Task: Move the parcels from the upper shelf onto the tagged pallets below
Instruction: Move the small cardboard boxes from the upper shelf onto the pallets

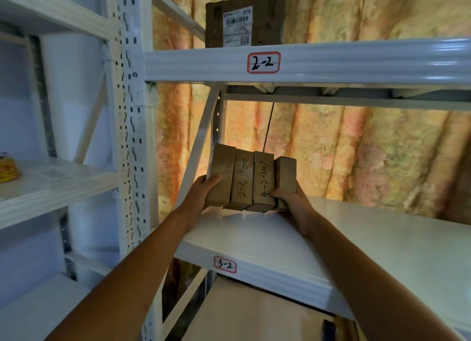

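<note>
Four small brown parcels (251,180) stand side by side as one block, clamped between the person's two hands just above the near left corner of the white shelf (382,238) tagged 3-2 (225,264). The left hand (204,190) curls its fingers round the outer face of the leftmost box, thumb to the front; the right hand (288,198) wraps the rightmost box, fingertips pressing its front edge. So the bundle sits squarely between the hands, squeezed from both sides, its lower edges seemingly clear of the shelf board, though the gap is hard to judge. Two of the middle boxes carry handwritten codes on their near faces.

As for progress, I'd say the job is in its early or middle part: this batch is in hand but not yet delivered, and no pallet shows anywhere in view, so the carry down is all still to come. One larger cardboard box (246,19) with a printed shipping label remains on the higher shelf tagged 2-2 (263,62), far and above the hands, and looks likely to need moving too. To the far left, a yellow object (7,168) lies on a neighbouring rack.
</note>
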Action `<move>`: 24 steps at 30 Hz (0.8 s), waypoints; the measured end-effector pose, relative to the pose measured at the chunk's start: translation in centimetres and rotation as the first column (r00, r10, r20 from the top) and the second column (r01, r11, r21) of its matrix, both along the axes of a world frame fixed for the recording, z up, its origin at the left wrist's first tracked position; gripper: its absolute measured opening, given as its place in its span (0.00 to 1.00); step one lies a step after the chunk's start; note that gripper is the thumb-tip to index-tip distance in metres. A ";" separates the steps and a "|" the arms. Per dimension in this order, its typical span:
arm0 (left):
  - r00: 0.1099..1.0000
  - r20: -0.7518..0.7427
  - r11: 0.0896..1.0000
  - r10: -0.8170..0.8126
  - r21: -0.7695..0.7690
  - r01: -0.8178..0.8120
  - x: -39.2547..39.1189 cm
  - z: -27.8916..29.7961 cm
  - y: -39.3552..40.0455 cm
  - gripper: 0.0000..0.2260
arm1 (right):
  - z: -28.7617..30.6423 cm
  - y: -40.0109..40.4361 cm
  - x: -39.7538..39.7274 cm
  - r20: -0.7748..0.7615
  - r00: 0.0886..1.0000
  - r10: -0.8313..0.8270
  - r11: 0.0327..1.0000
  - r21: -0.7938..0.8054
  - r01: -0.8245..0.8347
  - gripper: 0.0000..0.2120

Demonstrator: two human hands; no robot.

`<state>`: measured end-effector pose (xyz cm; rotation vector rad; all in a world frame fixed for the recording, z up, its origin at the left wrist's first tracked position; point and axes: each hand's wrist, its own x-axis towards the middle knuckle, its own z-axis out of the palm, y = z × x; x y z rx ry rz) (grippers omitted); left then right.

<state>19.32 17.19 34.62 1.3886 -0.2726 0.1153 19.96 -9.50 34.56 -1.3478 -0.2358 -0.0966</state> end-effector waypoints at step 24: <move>0.988 0.014 0.985 0.155 0.078 -0.156 0.7 -0.4 -0.5 0.41 | 0.8 -0.2 -0.7 -0.117 0.987 -0.114 0.993 -0.040 0.110 0.37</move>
